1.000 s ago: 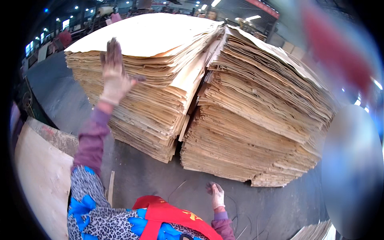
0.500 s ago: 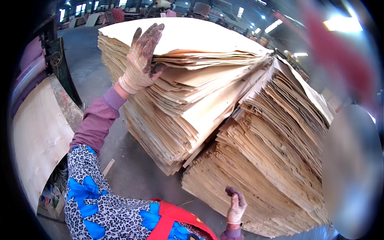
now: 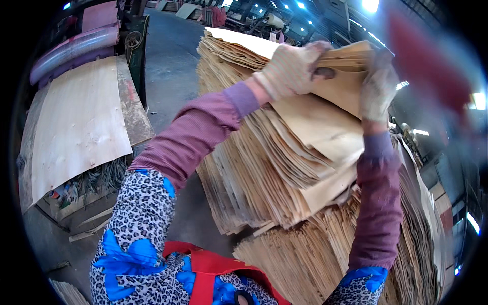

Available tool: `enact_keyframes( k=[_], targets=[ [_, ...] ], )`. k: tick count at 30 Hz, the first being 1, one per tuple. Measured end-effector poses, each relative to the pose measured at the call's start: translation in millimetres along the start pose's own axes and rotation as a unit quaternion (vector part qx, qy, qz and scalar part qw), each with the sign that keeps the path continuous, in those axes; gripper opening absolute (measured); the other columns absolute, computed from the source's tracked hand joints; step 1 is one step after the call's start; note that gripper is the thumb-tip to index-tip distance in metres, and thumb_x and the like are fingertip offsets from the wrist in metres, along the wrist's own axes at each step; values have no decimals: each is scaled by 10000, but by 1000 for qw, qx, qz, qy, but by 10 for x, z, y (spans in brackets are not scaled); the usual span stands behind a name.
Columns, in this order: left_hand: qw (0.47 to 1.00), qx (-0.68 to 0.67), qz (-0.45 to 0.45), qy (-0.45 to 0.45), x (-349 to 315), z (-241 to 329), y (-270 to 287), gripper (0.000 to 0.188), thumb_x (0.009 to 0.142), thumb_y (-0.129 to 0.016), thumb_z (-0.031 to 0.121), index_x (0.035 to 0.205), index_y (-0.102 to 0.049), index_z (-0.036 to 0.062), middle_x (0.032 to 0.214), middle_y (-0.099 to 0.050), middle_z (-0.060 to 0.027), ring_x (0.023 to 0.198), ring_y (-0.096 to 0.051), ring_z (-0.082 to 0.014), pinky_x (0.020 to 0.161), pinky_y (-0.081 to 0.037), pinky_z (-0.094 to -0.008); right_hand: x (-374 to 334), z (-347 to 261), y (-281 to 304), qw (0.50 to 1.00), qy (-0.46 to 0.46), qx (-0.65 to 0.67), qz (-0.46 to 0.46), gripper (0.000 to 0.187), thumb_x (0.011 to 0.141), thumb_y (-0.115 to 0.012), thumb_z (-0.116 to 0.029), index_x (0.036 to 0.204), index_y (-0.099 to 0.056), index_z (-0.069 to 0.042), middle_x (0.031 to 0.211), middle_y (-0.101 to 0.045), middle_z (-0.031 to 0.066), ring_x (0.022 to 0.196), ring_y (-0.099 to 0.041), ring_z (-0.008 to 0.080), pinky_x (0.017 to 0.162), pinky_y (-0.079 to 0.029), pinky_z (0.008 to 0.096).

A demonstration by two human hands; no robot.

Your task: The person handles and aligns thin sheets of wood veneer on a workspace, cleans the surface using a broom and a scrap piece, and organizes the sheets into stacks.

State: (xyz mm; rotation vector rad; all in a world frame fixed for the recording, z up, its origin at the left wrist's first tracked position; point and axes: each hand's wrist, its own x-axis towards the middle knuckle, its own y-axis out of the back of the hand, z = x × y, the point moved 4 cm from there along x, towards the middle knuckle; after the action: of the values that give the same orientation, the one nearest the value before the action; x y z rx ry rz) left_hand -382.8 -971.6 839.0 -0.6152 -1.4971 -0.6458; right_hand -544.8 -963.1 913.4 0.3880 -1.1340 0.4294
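The fingers of the left hand [image 3: 291,72] grip the raised edge of the top sheets [image 3: 339,92]; the right hand [image 3: 377,94] meets their corner, its blurred grip unclear. Beneath is a stack [image 3: 244,168], beside a second pile [image 3: 295,256].

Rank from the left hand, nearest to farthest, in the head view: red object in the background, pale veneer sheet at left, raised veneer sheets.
1. Raised veneer sheets: right at the left hand.
2. Pale veneer sheet: off to the left.
3. Red object: far off, in the background.
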Motion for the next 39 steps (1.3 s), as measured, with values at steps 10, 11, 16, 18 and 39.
enact_keyframes(
  k=[10,11,16,18,39],
  targets=[
    [997,-48,-46,-51,-293,-796,104,1179,453,-827,322,1358,-132,23,1302,-373,-176,1102,-463,-319,904,-393,-396,383,-55,-395,966,79,-238,69,317,780,-499,-21,1091,-466,29,612,-536,91,559,-535,295,795,-402,576],
    [995,11,-91,-33,-395,-883,57,1244,415,-839,284,1365,-84,15,1314,-363,-165,1138,-427,-347,949,-359,-393,353,289,-368,987,-27,-151,39,351,907,-407,-311,811,-555,-8,499,-469,91,444,-471,251,462,-334,407],
    [987,-47,-152,-27,-616,-1437,49,942,445,-774,159,1281,-354,54,1114,-558,-106,964,-548,-298,839,-429,-361,184,-51,-328,978,-166,-54,112,554,899,-391,-374,521,-500,15,487,-447,202,435,-448,300,481,-326,404],
    [980,-30,-191,-51,-656,-1473,126,692,447,-764,132,1105,-557,74,951,-631,-87,857,-602,-267,761,-473,-343,131,-154,-355,969,-229,34,92,560,900,-393,-382,515,-491,14,474,-427,194,430,-405,300,471,-311,400],
    [947,43,-300,-105,-786,-1373,869,430,616,-686,237,1011,-591,95,870,-626,-96,773,-615,-259,668,-489,-357,199,-780,-112,927,-218,293,83,410,892,-481,-351,660,-591,-31,590,-519,0,551,-442,69,537,-353,222]
  ],
)
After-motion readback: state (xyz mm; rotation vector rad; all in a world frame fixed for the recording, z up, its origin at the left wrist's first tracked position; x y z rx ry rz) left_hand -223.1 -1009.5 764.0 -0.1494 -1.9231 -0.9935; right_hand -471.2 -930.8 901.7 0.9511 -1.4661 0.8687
